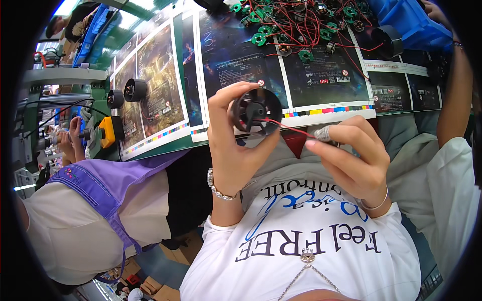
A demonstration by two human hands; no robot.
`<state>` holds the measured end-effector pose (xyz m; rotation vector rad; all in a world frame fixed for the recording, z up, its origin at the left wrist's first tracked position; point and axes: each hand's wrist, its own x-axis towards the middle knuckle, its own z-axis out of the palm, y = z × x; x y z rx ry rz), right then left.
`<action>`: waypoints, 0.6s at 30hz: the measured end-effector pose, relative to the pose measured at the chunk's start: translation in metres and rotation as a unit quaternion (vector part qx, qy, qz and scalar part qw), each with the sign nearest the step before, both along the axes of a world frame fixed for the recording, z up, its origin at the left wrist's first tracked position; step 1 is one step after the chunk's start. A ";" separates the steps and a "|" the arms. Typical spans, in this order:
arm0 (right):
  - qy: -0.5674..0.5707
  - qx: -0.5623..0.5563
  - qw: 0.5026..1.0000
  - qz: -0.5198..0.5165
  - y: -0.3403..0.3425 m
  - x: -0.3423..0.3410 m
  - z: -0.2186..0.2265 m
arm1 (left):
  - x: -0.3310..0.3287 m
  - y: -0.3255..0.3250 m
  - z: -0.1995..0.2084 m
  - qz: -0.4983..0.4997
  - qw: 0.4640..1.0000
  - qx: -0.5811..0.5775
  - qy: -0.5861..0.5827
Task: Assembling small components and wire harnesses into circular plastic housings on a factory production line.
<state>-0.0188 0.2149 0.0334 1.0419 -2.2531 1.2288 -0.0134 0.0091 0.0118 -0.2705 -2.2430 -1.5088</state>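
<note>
My left hand (233,135) is closed around the rim of a black round fan housing (257,111) with blades and a hub inside. Its open face is turned toward me. A pair of red wires (293,129) runs from the housing to my right hand (354,158), which pinches the wires' far end between thumb and index finger. Grey wrapping covers that index fingertip. A small dark part beneath the fingertip is mostly hidden, so I cannot tell what it is. Both hands are raised at the near edge of the workbench.
A tangled pile of green circuit boards with red wires (306,25) lies at the back. Blue bins (411,22) and another black housing (387,41) stand at the right. Two housings (135,90) sit at the left, beyond a yellow box (107,132). Co-workers flank me on both sides.
</note>
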 end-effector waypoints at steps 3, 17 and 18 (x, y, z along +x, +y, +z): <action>-0.010 -0.028 0.998 0.058 0.000 -0.001 -0.002 | 0.000 0.000 0.014 0.034 0.980 -0.195 0.033; 0.008 -0.047 0.998 -0.047 -0.006 -0.003 0.000 | 0.020 0.024 0.015 0.011 0.998 -0.066 -0.013; 0.023 -0.035 0.998 -0.043 -0.005 -0.003 0.001 | 0.022 0.023 0.015 0.013 0.998 -0.052 -0.025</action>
